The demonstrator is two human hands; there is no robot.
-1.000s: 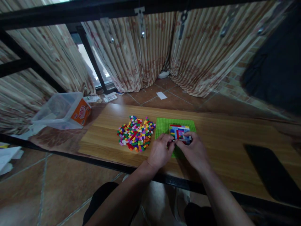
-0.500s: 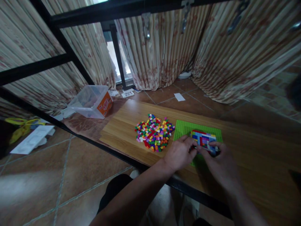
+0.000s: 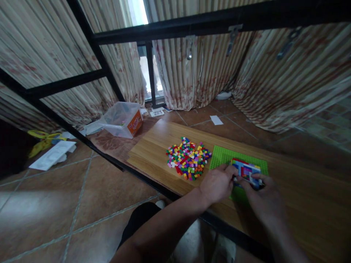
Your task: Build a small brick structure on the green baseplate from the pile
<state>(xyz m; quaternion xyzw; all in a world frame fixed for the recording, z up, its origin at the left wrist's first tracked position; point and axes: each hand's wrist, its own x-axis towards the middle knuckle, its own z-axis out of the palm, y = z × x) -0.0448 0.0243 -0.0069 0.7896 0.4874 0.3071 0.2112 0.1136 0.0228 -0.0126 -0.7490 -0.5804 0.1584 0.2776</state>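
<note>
A small block build [image 3: 246,171] of multicoloured toy bricks sits over the green studded baseplate [image 3: 221,155]; whether it is pressed onto the plate, I cannot tell. My left hand [image 3: 218,183] is closed at the build's left near corner, fingertips pinched against it. From the right, my right hand [image 3: 263,199] grips the build, its thumb along the near side and its fingers at the right end. The build's near edge is partly hidden by my fingers. To the left of the baseplate lies a loose pile of small coloured bricks [image 3: 189,157].
The wooden board [image 3: 149,144] carries the bricks and baseplate. A clear plastic box [image 3: 116,122] with an orange label stands at its far left. Black metal bars [image 3: 164,33] cross above and along the near edge. A white paper [image 3: 216,120] lies on the tiled floor behind.
The camera view has shifted, so the whole scene sits lower and farther right in the picture. Both hands stay on the block build, with only slight finger movement.
</note>
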